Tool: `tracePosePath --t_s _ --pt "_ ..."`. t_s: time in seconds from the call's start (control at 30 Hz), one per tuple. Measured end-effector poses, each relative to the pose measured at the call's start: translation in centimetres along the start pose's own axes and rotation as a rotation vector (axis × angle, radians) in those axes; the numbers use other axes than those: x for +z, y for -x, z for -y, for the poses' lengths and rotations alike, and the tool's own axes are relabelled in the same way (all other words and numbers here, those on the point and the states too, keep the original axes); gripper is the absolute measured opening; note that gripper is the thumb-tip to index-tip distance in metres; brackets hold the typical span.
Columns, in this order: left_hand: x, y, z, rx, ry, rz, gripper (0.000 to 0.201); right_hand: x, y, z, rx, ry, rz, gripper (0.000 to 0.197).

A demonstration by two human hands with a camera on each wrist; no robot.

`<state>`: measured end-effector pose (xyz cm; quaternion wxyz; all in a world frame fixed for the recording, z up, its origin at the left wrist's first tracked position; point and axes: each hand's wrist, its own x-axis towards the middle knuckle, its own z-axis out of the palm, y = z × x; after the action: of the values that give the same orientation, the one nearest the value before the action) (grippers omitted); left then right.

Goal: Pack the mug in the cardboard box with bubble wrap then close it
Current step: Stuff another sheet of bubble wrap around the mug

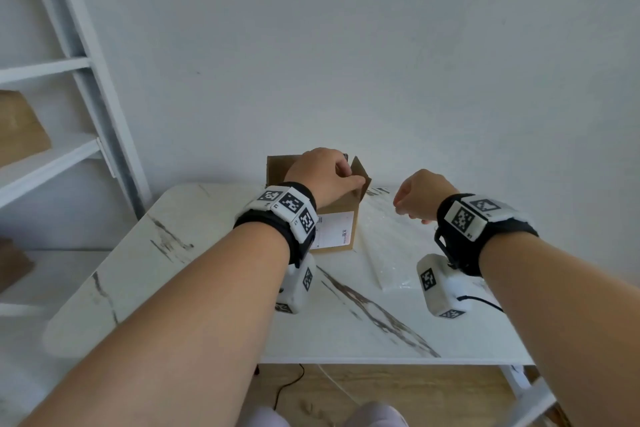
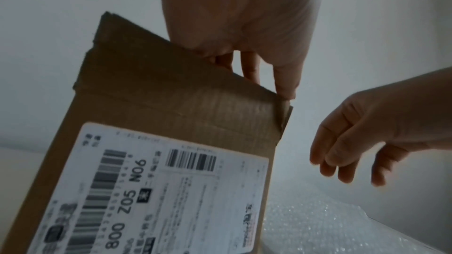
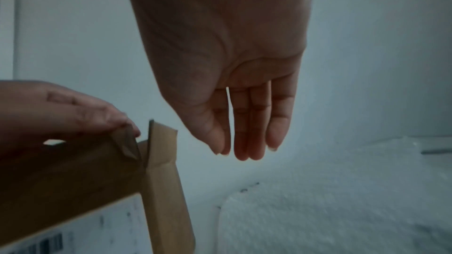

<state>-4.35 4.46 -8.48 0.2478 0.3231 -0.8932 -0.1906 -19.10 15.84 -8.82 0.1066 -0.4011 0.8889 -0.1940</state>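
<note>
A brown cardboard box (image 1: 341,229) with a white shipping label stands at the back of the marble table, its flaps up. My left hand (image 1: 329,175) reaches over the box and pinches the top edge of its near flap (image 2: 186,88), thumb at the flap's right corner. My right hand (image 1: 419,196) hovers to the right of the box above a sheet of bubble wrap (image 1: 391,253). Its fingers (image 3: 244,132) hang straight down and hold nothing. No mug shows clearly in any view; my left hand hides the inside of the box.
The white marble table (image 1: 207,270) has bare surface to the left and in front of the box. A white shelf unit (image 1: 76,62) with cardboard pieces (image 1: 20,128) stands at the left against the wall. A black cable (image 1: 287,388) lies on the wooden floor under the table.
</note>
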Motion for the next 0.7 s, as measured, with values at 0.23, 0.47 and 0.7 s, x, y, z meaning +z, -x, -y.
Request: tracePosePath --t_s 0.23,0.47,0.7 --pt "0.6 -0.1 0.5 0.023 -0.012 -0.038 0.028 6.2 -1.5 -1.5 0.004 0.351 0.286 0.070" --pt "0.8 0.0 0.9 0.052 -0.053 -0.053 0.034 8.1 -2.3 -2.0 0.005 0.399 0.222 0.045" --pt "0.6 0.0 0.7 0.037 -0.070 -0.023 0.037 6.3 -2.4 -2.1 0.056 0.232 0.048 0.016"
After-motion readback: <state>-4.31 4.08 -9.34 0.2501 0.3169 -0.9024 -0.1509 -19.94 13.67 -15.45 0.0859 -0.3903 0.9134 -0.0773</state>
